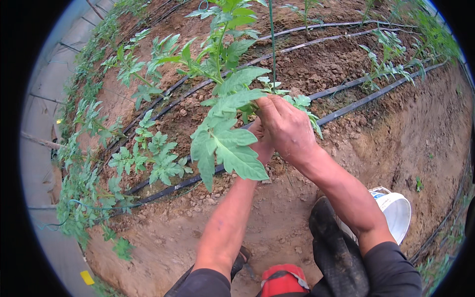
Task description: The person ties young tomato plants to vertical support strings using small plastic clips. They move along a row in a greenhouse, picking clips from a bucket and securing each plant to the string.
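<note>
A tall leafy tomato plant [219,55] stands before me, its broad lobed leaves [233,143] hanging in front of my hands. My right hand [285,124] is at the plant's stem, thumb and fingertips pinched together beside the leaves; what lies between them is hidden. Behind and below it is my left hand [262,139], largely covered by the right hand and the leaves, so its fingers cannot be made out. A green string [272,44] runs down from the top of the view, just behind my right hand.
Black drip hoses [345,109] run along the soil bed. Smaller tomato plants [159,156] grow at the left and more at the upper right [386,59]. A white bucket [395,215] lies tilted by my leg. A red object [284,280] is at the bottom, and pale sheeting [44,122] at the left edge.
</note>
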`<state>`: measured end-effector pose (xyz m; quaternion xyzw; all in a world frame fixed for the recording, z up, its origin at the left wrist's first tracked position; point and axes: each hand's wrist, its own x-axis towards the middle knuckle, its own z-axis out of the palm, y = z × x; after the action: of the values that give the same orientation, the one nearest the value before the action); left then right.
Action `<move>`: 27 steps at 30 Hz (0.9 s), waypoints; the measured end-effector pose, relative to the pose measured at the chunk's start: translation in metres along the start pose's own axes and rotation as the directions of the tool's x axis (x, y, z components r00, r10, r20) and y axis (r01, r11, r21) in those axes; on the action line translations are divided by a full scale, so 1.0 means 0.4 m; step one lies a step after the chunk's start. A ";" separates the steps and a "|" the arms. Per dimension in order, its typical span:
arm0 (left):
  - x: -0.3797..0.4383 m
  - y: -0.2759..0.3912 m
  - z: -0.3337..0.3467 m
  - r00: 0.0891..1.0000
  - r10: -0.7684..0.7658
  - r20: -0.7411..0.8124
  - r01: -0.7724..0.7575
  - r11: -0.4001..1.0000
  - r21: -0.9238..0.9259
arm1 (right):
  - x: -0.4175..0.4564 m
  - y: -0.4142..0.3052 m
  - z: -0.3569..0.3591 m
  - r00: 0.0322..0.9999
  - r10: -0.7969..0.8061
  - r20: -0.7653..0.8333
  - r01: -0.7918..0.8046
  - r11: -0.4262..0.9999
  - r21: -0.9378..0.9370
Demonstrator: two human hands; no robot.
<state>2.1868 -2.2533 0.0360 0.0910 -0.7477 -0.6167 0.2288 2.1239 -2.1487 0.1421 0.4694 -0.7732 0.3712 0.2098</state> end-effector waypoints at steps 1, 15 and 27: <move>0.005 0.013 0.001 0.998 -0.048 0.035 0.047 0.999 0.021 | -0.002 0.005 0.001 0.998 0.034 -0.043 -0.032 0.999 0.042; 0.089 0.066 0.044 0.990 0.100 0.104 -0.132 0.916 0.378 | 0.075 0.101 -0.129 0.824 0.560 0.086 -0.515 0.678 0.525; 0.082 0.103 0.072 0.977 -0.156 0.148 0.133 0.979 0.154 | 0.014 0.088 -0.138 0.537 0.842 0.052 -0.444 0.230 0.866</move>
<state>2.1507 -2.2326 0.0792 0.1118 -0.7972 -0.5818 0.1159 2.0888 -2.0991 0.1676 0.0352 -0.5692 0.8204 -0.0410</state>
